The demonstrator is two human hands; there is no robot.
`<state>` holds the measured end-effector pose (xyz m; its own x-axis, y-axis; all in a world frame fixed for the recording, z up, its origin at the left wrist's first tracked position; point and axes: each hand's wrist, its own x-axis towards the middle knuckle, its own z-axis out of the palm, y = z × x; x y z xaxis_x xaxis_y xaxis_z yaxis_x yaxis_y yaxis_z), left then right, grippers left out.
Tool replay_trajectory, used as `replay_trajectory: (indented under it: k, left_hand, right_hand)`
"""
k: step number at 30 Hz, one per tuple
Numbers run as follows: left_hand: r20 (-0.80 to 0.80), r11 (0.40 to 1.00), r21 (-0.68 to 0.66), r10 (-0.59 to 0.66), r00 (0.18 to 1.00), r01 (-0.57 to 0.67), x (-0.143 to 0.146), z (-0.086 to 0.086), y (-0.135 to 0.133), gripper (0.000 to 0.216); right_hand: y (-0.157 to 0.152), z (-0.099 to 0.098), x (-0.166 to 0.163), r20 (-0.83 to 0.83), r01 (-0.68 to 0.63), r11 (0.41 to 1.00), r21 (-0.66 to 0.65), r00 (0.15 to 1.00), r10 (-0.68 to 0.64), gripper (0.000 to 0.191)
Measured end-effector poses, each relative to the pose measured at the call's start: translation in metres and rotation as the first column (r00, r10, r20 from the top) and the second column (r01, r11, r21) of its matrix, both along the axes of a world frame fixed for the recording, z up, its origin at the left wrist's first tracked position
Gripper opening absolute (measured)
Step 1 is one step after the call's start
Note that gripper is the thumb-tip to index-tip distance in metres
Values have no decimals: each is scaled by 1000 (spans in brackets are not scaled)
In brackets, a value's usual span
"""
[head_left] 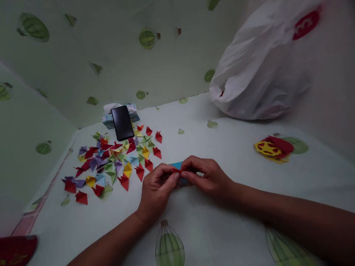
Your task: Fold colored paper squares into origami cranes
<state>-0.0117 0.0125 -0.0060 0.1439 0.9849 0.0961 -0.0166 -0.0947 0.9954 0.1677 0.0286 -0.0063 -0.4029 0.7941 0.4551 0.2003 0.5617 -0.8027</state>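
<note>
In the middle of the head view, my left hand (159, 185) and my right hand (209, 176) meet over the table. Both pinch a small piece of red folded paper (177, 170) between thumbs and fingertips; most of it is hidden by the fingers. Beneath the fingertips lies a blue sheet or pad (177, 165), partly covered by the hands. To the left of my left hand, a pile of small folded paper figures (117, 157) spreads out in red, yellow, green, purple and blue. A few red ones lie close to my left knuckles.
A black phone (122, 123) leans on a tissue box (133, 112) behind the pile. A white plastic bag (259, 66) stands at the back right. Red and yellow cut-outs (273, 149) lie at the right. A red item (12, 255) shows at the left edge.
</note>
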Motion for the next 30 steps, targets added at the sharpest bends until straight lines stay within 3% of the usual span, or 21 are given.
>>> replay_trajectory:
  k: [5, 12, 19, 24, 30]
  left_hand:
    - [-22, 999, 11, -40, 999, 40, -1, 3, 0, 16]
    - [-31, 999, -43, -25, 999, 23, -2, 7, -1, 20]
    - [6, 996, -83, -37, 999, 37, 0, 5, 2, 20]
    - [-12, 1000, -27, 4, 1000, -5, 2, 4, 1, 18]
    - [-1, 995, -86, -53, 999, 53, 3, 6, 1, 18]
  right_hand:
    - [0, -2, -1, 37, -34, 998, 61, 999, 31, 13]
    - [0, 4, 0, 19, -114, 988, -108, 993, 117, 19]
    - [0, 1, 1, 31, -38, 999, 24, 999, 37, 25]
    - [1, 1, 0, -15, -32, 999, -5, 999, 32, 15]
    - [1, 2, -1, -22, -7, 1000, 0, 1000, 7, 15]
